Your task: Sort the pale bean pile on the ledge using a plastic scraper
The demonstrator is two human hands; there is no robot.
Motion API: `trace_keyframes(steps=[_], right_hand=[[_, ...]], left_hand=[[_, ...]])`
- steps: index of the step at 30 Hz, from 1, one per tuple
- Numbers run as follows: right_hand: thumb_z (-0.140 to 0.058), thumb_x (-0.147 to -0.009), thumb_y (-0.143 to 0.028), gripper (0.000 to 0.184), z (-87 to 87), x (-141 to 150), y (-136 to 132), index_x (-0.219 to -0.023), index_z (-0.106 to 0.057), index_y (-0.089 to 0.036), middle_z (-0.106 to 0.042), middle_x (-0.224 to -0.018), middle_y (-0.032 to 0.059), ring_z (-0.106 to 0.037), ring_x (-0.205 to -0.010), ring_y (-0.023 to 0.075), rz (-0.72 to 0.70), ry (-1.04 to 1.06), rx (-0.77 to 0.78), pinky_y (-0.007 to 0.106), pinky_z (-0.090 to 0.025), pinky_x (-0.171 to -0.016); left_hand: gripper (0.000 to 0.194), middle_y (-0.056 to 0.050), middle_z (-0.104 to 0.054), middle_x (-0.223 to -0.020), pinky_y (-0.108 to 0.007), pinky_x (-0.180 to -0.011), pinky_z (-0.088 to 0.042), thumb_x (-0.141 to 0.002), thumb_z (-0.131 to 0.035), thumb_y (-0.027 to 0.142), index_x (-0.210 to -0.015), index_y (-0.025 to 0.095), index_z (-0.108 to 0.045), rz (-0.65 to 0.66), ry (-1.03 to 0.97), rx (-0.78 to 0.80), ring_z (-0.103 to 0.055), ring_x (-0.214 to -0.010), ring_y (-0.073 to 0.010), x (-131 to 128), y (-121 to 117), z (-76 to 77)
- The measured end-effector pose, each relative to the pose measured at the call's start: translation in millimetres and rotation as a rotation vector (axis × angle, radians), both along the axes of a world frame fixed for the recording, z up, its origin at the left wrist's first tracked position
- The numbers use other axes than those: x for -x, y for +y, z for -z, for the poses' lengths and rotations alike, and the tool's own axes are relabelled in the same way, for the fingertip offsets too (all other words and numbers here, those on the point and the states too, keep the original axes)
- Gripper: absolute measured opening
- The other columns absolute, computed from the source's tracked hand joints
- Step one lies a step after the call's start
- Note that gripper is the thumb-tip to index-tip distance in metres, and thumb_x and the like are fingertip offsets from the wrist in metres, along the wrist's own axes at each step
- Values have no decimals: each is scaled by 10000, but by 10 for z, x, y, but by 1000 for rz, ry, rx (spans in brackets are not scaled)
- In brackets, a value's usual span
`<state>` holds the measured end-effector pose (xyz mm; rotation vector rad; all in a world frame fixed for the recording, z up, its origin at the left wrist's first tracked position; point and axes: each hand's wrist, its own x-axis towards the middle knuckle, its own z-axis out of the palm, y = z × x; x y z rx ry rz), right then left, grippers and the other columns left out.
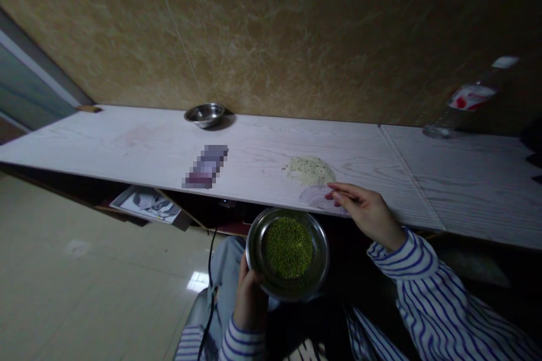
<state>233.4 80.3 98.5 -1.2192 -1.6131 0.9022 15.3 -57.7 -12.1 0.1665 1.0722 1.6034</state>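
Observation:
A round steel bowl sits over my lap, its bottom covered with small green beans that look like mung beans. My left hand grips its left rim, thumb on top. At the table's front edge, my right hand pinches the right side of a clear, ridged plastic dish, which is tilted and faint against the white surface. Just behind the dish lies a low heap of pale grains mixed with dark specks. Exactly how the fingertips meet the dish is hard to make out.
The white wood-grain table runs along a tiled wall. A smaller steel bowl stands at the back, with a blurred-out flat object nearer the front. A clear bottle stands far right. Below, an open drawer juts out; a black cable hangs down.

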Motion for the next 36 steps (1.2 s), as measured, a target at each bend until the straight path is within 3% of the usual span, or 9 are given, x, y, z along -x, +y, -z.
trace_keyframes(steps=[9, 14, 19, 23, 26, 32, 36], right_hand=[[-760, -792, -576, 462, -47, -344, -84, -1042, -800, -190, -817, -862, 108, -738, -707, 218, 136, 13, -20, 386, -625, -711], [-773, -772, -591, 465, -54, -488, -102, -1011, -803, -193, -814, -844, 112, -733, -702, 225, 171, 22, -21, 388, -620, -706], [-796, -732, -613, 525, -27, -642, -41, -1021, -792, -175, -814, -855, 126, -715, -673, 215, 212, 57, 22, 373, -596, -676], [-808, -719, -597, 531, 10, -742, 59, -1022, -777, -163, -762, -675, 79, -706, -655, 222, 261, 64, 39, 364, -567, -665], [-808, -722, -573, 521, 72, -765, 142, -1033, -760, -158, -719, -603, 49, -698, -649, 223, 311, 101, 51, 349, -550, -638], [-823, -721, -502, 511, 243, -769, 262, -1103, -727, -177, -796, -834, 90, -694, -648, 195, 422, 207, 46, 329, -548, -612], [-826, -704, -471, 511, 291, -784, 291, -1123, -716, -201, -801, -878, 76, -711, -673, 202, 472, 250, 51, 333, -556, -630]], left_hand=[[536, -83, -739, -1189, -477, -999, -479, -646, -696, 246, -1180, 252, -734, 48, -37, -103, -603, -1201, -358, -83, -36, 14], [503, -97, -735, -1153, -496, -976, -494, -659, -728, 305, -1158, 246, -745, 51, -31, -51, -616, -1157, -370, -25, -21, 26], [503, -103, -726, -1230, -515, -1030, -465, -678, -741, 314, -1177, 249, -743, 50, -31, -69, -577, -1256, -381, -41, 89, 29], [545, -108, -729, -1209, -524, -1004, -485, -631, -761, 347, -1170, 270, -748, 48, -32, -47, -574, -1259, -410, -179, 216, 103], [562, -87, -705, -1258, -501, -1010, -473, -680, -736, 324, -1241, 292, -711, 110, -51, -53, -559, -1289, -396, -280, 278, 162], [509, -87, -690, -1288, -463, -1025, -446, -731, -707, 307, -1238, 270, -717, 35, 33, -70, -537, -1304, -368, -304, 342, 254], [538, -91, -695, -1268, -467, -981, -478, -716, -706, 301, -1252, 270, -706, 30, 4, -79, -571, -1249, -369, -292, 382, 269]])
